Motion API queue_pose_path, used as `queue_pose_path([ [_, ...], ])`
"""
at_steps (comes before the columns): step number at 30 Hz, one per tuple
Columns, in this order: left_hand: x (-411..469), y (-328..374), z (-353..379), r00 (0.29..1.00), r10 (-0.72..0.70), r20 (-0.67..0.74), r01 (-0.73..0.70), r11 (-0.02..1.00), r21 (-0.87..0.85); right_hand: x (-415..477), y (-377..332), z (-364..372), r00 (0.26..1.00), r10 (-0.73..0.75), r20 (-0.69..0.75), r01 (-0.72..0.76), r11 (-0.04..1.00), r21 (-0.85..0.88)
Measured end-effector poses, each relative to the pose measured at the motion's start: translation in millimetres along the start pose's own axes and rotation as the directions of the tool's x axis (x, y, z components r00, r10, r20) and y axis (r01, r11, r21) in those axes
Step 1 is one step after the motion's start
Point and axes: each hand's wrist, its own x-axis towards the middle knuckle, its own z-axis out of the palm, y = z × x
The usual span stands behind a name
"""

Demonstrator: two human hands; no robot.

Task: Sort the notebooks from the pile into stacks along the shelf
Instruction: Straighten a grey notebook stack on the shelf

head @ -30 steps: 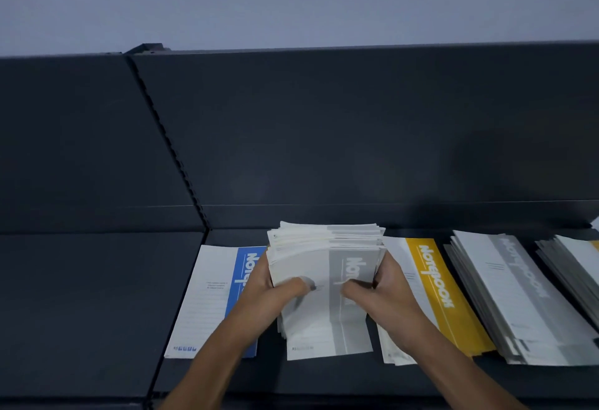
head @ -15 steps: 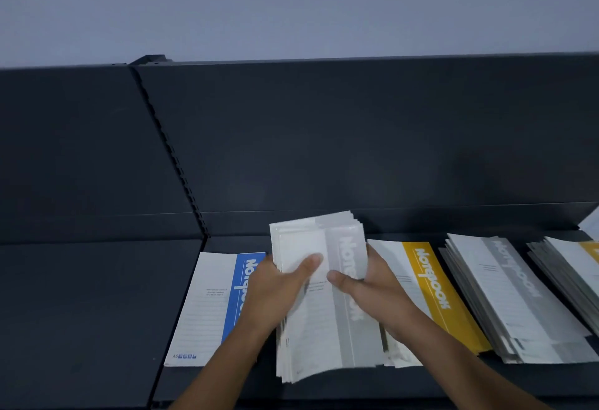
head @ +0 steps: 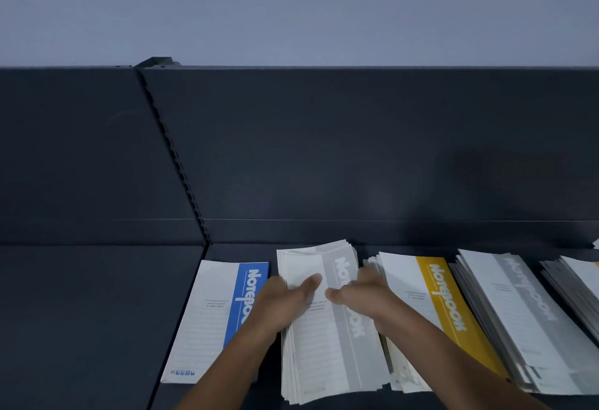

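Both hands are on the pile (head: 327,354), which lies on the dark shelf (head: 97,312) at six o'clock in the view. The left hand (head: 285,299) grips the pile's left edge with its thumb laid across the top cover and its fingers hidden underneath. The right hand (head: 366,296) holds the right edge the same way, its thumb resting by the grey band.

The step looks like freeing the top notebook, a grey-banded one. To do it well, one thumb should slide only that cover loose while the other hand pins the rest, because the pile is already fanned at its near end and could spill. The band colour should be checked before the notebook is lifted, and the notebook is better carried over the neighbouring stacks than dragged across them.

The pile sits between the two hands. The single blue notebook (head: 220,319) lies at nine o'clock from the left hand, partly under that forearm. The yellow stack (head: 437,306) lies just beside the right hand at three o'clock. The grey stack (head: 518,319), the likely destination, lies beyond it, also at three o'clock.
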Motion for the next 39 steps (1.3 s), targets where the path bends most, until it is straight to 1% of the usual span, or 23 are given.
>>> queue_pose_path([
  [2, -2.8, -3.4, -2.4, 0.995, 0.097, -0.011, -0.098, 0.992, -0.075, -1.1, 1.5, 1.9, 0.998, -0.05, -0.033, 0.05, 0.999, -0.018],
  [4, -3.2, -8.3, -5.1, 0.976, 0.211, -0.051, -0.217, 0.963, -0.161, -1.5, 5.4, 4.0, 0.99, -0.121, -0.071, 0.12, 0.993, -0.019],
  [6, -8.9, -8.2, -10.2, 0.949, 0.298, -0.104, -0.314, 0.926, -0.211, -12.5, 7.5, 3.2, 0.965, -0.229, -0.125, 0.235, 0.971, 0.037],
  [7, -14.8, -5.8, -13.3, 0.934, 0.332, -0.132, -0.356, 0.904, -0.238, -20.2, 7.9, 2.7, 0.944, -0.288, -0.16, 0.305, 0.948, 0.094],
  [9, -27.5, -1.3, -18.5, 0.903, 0.397, -0.165, -0.429, 0.859, -0.278, -30.4, 12.9, 2.4, 0.886, -0.406, -0.223, 0.454, 0.859, 0.239],
  [11, -38.8, 0.0, -20.7, 0.878, 0.452, -0.16, -0.479, 0.826, -0.297, -37.3, 18.2, 0.0, 0.839, -0.477, -0.262, 0.543, 0.758, 0.361],
  [12, -43.4, -0.9, -21.4, 0.868, 0.468, -0.166, -0.497, 0.811, -0.31, -39.7, 21.0, -1.0, 0.829, -0.492, -0.267, 0.56, 0.723, 0.405],
  [14, -48.2, -6.4, -21.5, 0.858, 0.482, -0.18, -0.513, 0.784, -0.349, -45.0, 26.3, -2.0, 0.833, -0.494, -0.248, 0.55, 0.696, 0.461],
  [16, -52.6, -11.5, -22.6, 0.846, 0.511, -0.151, -0.529, 0.767, -0.364, -52.7, 29.4, -1.5, 0.839, -0.502, -0.21, 0.541, 0.731, 0.415],
  [18, -58.4, -14.3, -25.5, 0.83, 0.552, -0.084, -0.547, 0.772, -0.324, -59.9, 31.3, 1.9, 0.842, -0.512, -0.17, 0.538, 0.777, 0.325],
  [19, -61.3, -15.0, -27.0, 0.82, 0.571, -0.048, -0.557, 0.775, -0.299, -63.4, 32.0, 4.0, 0.846, -0.509, -0.161, 0.533, 0.789, 0.307],
  [23, -62.3, -27.0, -32.2, 0.786, 0.615, 0.062, -0.602, 0.785, -0.148, -69.7, 39.5, 10.2, 0.858, -0.489, -0.157, 0.513, 0.793, 0.329],
  [25, -58.9, -36.8, -32.9, 0.795, 0.598, 0.097, -0.598, 0.801, -0.036, -71.6, 45.0, 13.6, 0.87, -0.473, -0.14, 0.492, 0.81, 0.319],
  [26, -57.9, -40.2, -33.0, 0.802, 0.591, 0.084, -0.594, 0.805, 0.009, -73.4, 46.3, 14.9, 0.87, -0.474, -0.137, 0.493, 0.82, 0.29],
  [29, -57.5, -36.8, -33.2, 0.815, 0.576, -0.067, -0.564, 0.814, 0.137, -73.0, 41.6, 13.4, 0.852, -0.492, -0.178, 0.521, 0.831, 0.194],
  [31, -54.5, -27.2, -31.0, 0.83, 0.536, -0.157, -0.515, 0.843, 0.155, -66.2, 35.8, 9.6, 0.854, -0.48, -0.202, 0.514, 0.837, 0.186],
  [32, -51.1, -22.1, -29.5, 0.845, 0.504, -0.18, -0.481, 0.863, 0.156, -62.3, 32.7, 8.4, 0.867, -0.456, -0.202, 0.492, 0.848, 0.197],
  [35, -37.7, -12.9, -24.4, 0.902, 0.404, -0.15, -0.364, 0.9, 0.239, -52.4, 26.9, 8.3, 0.925, -0.328, -0.19, 0.367, 0.901, 0.23],
  [37, -29.5, -13.4, -20.5, 0.944, 0.309, -0.12, -0.269, 0.926, 0.265, -44.7, 26.4, 10.9, 0.947, -0.253, -0.198, 0.288, 0.941, 0.177],
  [39, -23.0, -15.8, -16.2, 0.965, 0.237, -0.115, -0.201, 0.945, 0.259, -34.7, 27.6, 14.1, 0.957, -0.198, -0.213, 0.231, 0.963, 0.138],
])
